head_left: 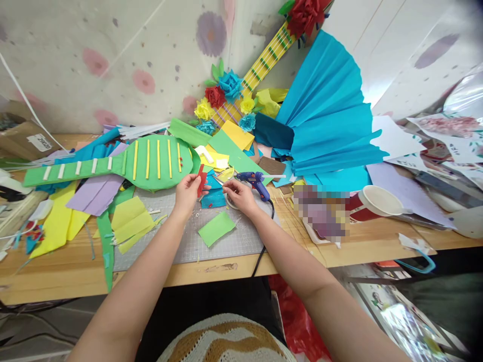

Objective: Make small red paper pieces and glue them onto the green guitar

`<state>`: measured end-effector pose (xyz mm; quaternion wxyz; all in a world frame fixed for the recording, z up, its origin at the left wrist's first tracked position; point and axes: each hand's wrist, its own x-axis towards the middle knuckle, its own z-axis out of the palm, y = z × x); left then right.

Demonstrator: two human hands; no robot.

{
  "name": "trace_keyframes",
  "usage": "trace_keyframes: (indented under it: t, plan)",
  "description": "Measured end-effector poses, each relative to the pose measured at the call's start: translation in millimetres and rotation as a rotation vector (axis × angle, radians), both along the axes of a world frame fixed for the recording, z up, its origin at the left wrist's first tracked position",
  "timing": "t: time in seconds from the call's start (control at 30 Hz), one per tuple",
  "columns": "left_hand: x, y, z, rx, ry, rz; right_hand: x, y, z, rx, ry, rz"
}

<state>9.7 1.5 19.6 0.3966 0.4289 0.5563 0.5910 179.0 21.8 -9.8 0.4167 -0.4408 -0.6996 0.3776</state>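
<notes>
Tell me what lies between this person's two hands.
In the head view, blue paper lies between the left hand, which pinches red paper, and the right hand, whose slim metal tool points into the gap.

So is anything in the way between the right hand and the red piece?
Nothing visible. The right hand holds a pointed tool, probably scissors, toward the red piece in the left hand; blue paper lies below.

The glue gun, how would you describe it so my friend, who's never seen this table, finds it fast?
On the wooden table, find the grey mat. By its right side, left of the big blue paper fan, lies the glue gun. Unlike the papery things around it, it's dark blue with a black cord.
</notes>
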Motion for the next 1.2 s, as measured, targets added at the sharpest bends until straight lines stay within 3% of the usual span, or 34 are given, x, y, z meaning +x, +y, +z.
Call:
trace_keyframes:
  t: [0.07,0.23,0.3,0.37,0.43,0.5,0.63,0.8,0.9,1.03,1.2]
  plan:
    - [6,-1,-7.0,-0.057,-0.110,-0.031,1,0,3.1,0.028,-0.007,-0.061]
    - [5,-8,-17.5,-0.035,-0.147,-0.055,4,3,14.9,0.056,-0.050,-0.105]
    - [-7,-9,-14.4,0.055,-0.177,0.027,5,4,18.4,0.036,-0.062,-0.091]
    - [-22,-8,-9.9,0.128,-0.203,0.190,5,6,21.2,0.008,-0.088,-0.075]
    - [-36,-4,-7.1,0.120,-0.222,0.295,2,6,23.9,-0.017,-0.127,-0.048]
    - [-42,-1,-7.5,0.087,-0.254,0.318,-3,6,26.4,-0.030,-0.168,-0.004]
    - [-28,-4,-14.9,-0.034,-0.262,0.103,-18,7,26.6,-0.048,-0.192,0.078]
    - [-2,-13,-22.9,-0.159,-0.212,-0.126,-29,9,13.3,-0.182,0.089,0.080]
    - [3,-15,-23.2,-0.195,-0.228,-0.174,-26,6,8.6,-0.133,0.133,0.033]
    - [3,-16,-19.1,-0.232,-0.241,-0.165,-23,-1,11.5,0.010,0.023,-0.016]
    - [6,-19,-16.1,-0.244,-0.228,-0.216,-29,-2,9.6,-0.032,0.021,0.049]
